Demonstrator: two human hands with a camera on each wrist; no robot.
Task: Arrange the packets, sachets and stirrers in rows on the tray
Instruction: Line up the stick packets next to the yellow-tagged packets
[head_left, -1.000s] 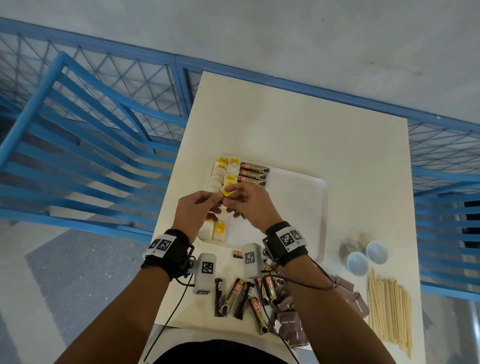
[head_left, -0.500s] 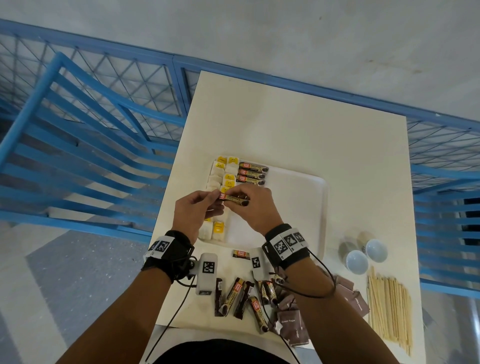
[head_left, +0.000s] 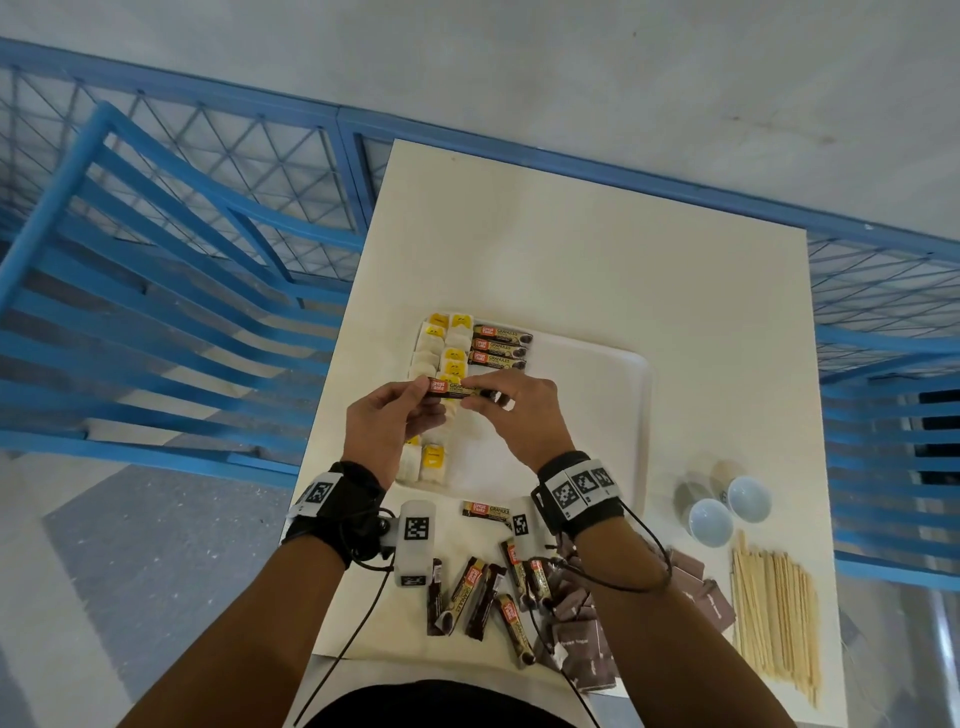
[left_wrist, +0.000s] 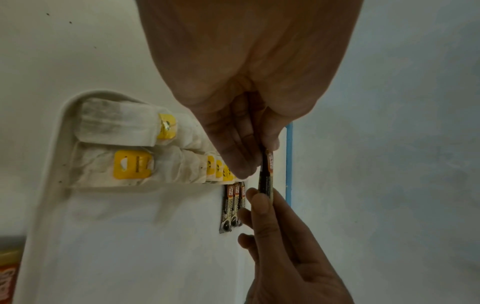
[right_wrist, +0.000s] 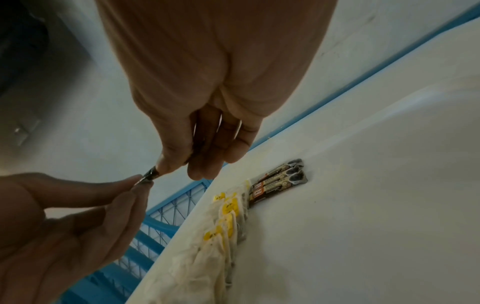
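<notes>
At the bottom of the head view, loose coffee sticks (head_left: 480, 597) lie scattered at mixed angles on the table (head_left: 597, 249), with brown sachets (head_left: 582, 644) beside them. At lower right a bundle of wooden stirrers (head_left: 776, 623) lies with its long axis running up the frame, just below two small white cups (head_left: 727, 509). One more stick (head_left: 487, 510) lies crosswise just below the tray (head_left: 597, 415).

At frame centre both hands pinch one coffee stick (head_left: 454, 388) above the tray: the left hand (head_left: 387, 428) has its red-label end between thumb and fingertips, the right hand (head_left: 511, 418) the dark end. Its long axis runs left to right.

In the tray's upper-left part, yellow-tagged tea bags (head_left: 441, 353) fill two columns; three coffee sticks (head_left: 498, 347) lie stacked in a row beside them, red ends pointing left, touching the tea bags.
</notes>
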